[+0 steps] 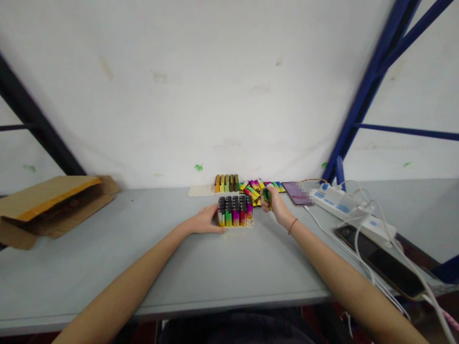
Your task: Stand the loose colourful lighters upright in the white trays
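Observation:
A tray of upright coloured lighters with black tops stands at the middle of the grey table. My left hand rests against the tray's left side, fingers curled along it. To the tray's right, my right hand is closed round a green lighter held upright. Behind it lies a loose pile of coloured lighters. A second row of yellow and green lighters stands in a white tray near the wall.
An open cardboard box lies at the far left. A phone lies right of the pile, beside a white power strip with cables and another dark phone. Blue shelf posts rise at the right.

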Demonstrator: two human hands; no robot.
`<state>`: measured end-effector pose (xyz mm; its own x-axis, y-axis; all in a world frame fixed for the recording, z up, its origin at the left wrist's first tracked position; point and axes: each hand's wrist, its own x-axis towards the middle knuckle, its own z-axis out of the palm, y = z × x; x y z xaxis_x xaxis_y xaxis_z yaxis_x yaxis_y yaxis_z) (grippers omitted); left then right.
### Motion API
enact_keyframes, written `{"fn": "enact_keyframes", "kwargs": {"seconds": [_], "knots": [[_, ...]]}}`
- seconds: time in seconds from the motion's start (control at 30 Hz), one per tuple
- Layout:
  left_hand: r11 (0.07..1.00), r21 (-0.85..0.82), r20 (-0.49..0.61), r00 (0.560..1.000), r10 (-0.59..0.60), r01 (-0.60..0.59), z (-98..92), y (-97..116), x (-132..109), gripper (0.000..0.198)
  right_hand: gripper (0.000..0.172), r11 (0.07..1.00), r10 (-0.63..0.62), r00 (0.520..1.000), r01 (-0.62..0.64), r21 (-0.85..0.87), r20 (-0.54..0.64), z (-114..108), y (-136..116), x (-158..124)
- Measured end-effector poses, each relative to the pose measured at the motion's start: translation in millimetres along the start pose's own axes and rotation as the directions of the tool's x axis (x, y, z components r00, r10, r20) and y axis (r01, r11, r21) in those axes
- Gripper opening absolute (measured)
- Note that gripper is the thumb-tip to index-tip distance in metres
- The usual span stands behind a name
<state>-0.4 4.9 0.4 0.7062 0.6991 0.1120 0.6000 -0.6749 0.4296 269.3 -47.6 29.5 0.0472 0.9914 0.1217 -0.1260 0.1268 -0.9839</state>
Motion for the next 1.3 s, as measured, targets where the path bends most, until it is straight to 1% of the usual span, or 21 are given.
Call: {"fn": "enact_keyframes", "kwargs": {"seconds": [0.07, 0.13, 0.2, 0.27, 0.3, 0.37, 0.47, 0.53, 0.6, 0.67, 0.73, 0.8, 0.87, 1.0, 1.03, 1.07, 1.13, 1.2, 1.27, 1.3], "knots": [[1.000, -0.003, -0.001, 1.000, 0.002, -0.002, -0.1, 0.2, 0.0, 0.080, 0.030, 0.990, -0.095, 0.995, 0.097, -0.099, 0.022, -0.3, -4.2, -2.7], [1.000, 0.000, 0.000, 1.000, 0.003, -0.003, 0.0, 0.1, 0.0, 0.080, 0.031, 0.960, -0.190, 0.978, 0.203, -0.193, 0.083, -3.1, -8.0, -3.9], [1.000, 0.009, 0.004, 1.000, -0.005, 0.005, 0.1, 0.1, -0.1, 0.080, 0.032, 0.902, -0.282, 0.946, 0.318, -0.291, 0.159, -7.9, -11.1, -3.4], [1.000, 0.016, 0.006, 1.000, -0.013, 0.013, 0.1, 0.3, -0.2, 0.081, 0.035, 0.827, -0.339, 0.915, 0.401, -0.395, 0.219, -13.2, -13.8, -2.1], [1.000, 0.017, 0.005, 1.000, -0.013, 0.013, 0.0, 0.6, -0.3, 0.081, 0.035, 0.796, -0.344, 0.906, 0.420, -0.435, 0.246, -15.5, -15.1, -1.7], [1.000, 0.012, 0.000, 1.000, -0.008, 0.008, -0.4, 1.5, -0.4, 0.080, 0.033, 0.764, -0.322, 0.896, 0.436, -0.476, 0.305, -18.7, -17.6, -1.9], [1.000, 0.000, 0.001, 1.000, -0.002, 0.002, -1.2, 2.9, -0.4, 0.081, 0.026, 0.754, -0.256, 0.877, 0.444, -0.484, 0.407, -18.6, -19.7, -4.6], [1.000, -0.007, 0.000, 1.000, 0.002, -0.002, -1.4, 3.1, -0.2, 0.081, 0.024, 0.753, -0.229, 0.871, 0.441, -0.489, 0.434, -16.0, -18.7, -6.4], [1.000, -0.010, -0.006, 1.000, 0.008, -0.008, -1.1, 2.6, -0.1, 0.081, 0.023, 0.748, -0.232, 0.878, 0.436, -0.501, 0.419, -13.0, -15.6, -7.4], [1.000, -0.006, -0.011, 1.000, 0.009, -0.009, -0.5, 1.9, 0.0, 0.081, 0.023, 0.735, -0.260, 0.890, 0.433, -0.521, 0.373, -10.8, -11.9, -7.7], [1.000, 0.001, -0.009, 1.000, 0.005, -0.005, 0.1, 1.2, -0.1, 0.082, 0.024, 0.695, -0.299, 0.891, 0.449, -0.562, 0.341, -9.9, -9.0, -7.9], [1.000, 0.006, -0.006, 1.000, 0.000, 0.000, 0.6, 0.9, -0.3, 0.083, 0.022, 0.635, -0.335, 0.876, 0.482, -0.603, 0.347, -9.8, -7.9, -8.2], [1.000, 0.008, -0.008, 1.000, 0.001, -0.001, 1.0, 0.7, -0.4, 0.082, 0.020, 0.586, -0.361, 0.851, 0.524, -0.618, 0.381, -9.6, -8.7, -8.6], [1.000, 0.011, -0.010, 1.000, 0.011, -0.011, 1.5, -0.4, 0.1, 0.083, 0.020, 0.557, -0.390, 0.788, 0.614, -0.560, 0.476, -8.0, -14.5, -9.6], [1.000, 0.011, -0.009, 1.000, 0.011, -0.011, 1.4, -0.6, 0.2, 0.084, 0.021, 0.558, -0.389, 0.783, 0.620, -0.552, 0.486, -8.3, -15.8, -9.3], [1.000, 0.012, -0.007, 1.000, 0.009, -0.009, 1.4, -0.8, 0.3, 0.084, 0.023, 0.561, -0.389, 0.790, 0.611, -0.558, 0.473, -9.6, -16.6, -8.4], [1.000, 0.012, -0.006, 1.000, 0.002, -0.002, 0.9, -0.5, 0.3, 0.084, 0.025, 0.551, -0.404, 0.830, 0.556, -0.623, 0.384, -15.4, -15.0, -4.4], [1.000, 0.013, -0.005, 1.000, -0.004, 0.004, 0.4, 0.2, 0.0, 0.082, 0.027, 0.474, -0.440, 0.859, 0.471, -0.744, 0.263, -25.4, -8.5, 2.5], [1.000, 0.011, -0.006, 1.000, -0.008, 0.008, -0.1, 1.0, -0.4, 0.082, 0.032, 0.312, -0.464, 0.860, 0.384, -0.869, 0.213, -36.2, 2.3, 10.5], [1.000, 0.010, -0.006, 1.000, -0.010, 0.010, -0.2, 1.3, -0.5, 0.082, 0.035, 0.235, -0.452, 0.864, 0.356, -0.905, 0.222, -40.5, 8.5, 14.1]]}}
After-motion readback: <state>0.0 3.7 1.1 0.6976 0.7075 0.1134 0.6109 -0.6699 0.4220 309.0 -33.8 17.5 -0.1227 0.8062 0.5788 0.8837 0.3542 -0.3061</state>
